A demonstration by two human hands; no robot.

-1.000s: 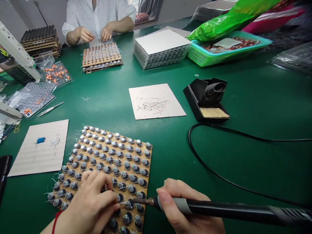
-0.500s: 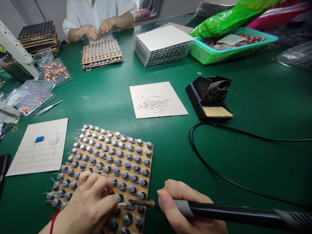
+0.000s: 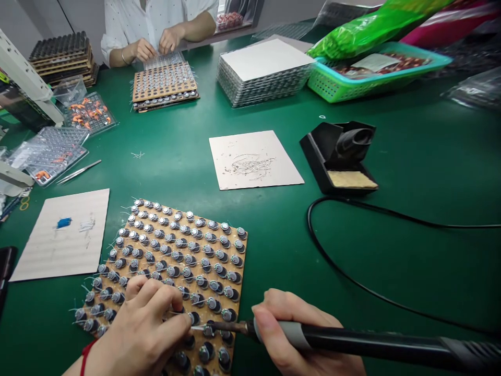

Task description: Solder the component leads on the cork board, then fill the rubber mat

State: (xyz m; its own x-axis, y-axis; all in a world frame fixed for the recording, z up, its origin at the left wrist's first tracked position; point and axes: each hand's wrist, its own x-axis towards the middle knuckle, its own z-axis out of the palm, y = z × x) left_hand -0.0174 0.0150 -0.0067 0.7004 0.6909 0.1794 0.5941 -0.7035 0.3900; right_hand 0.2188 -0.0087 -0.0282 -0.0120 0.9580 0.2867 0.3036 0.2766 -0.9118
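My right hand grips a soldering iron by its grey collar. The iron's tip points left and meets one of the small round metal components on a brown board. Over the board's lower part, my left hand is closed, thumb and forefinger pinching a thin silvery wire that reaches the iron's tip. Rows of these round components, many with fine wires, stand in the board's holes. The left hand hides part of the lower rows.
A black iron stand with a yellow sponge is at right, its cable looping nearby. Cards with wire bits lie ahead and left. Across the table, a person handles another board. Stacked trays and a green basket stand behind.
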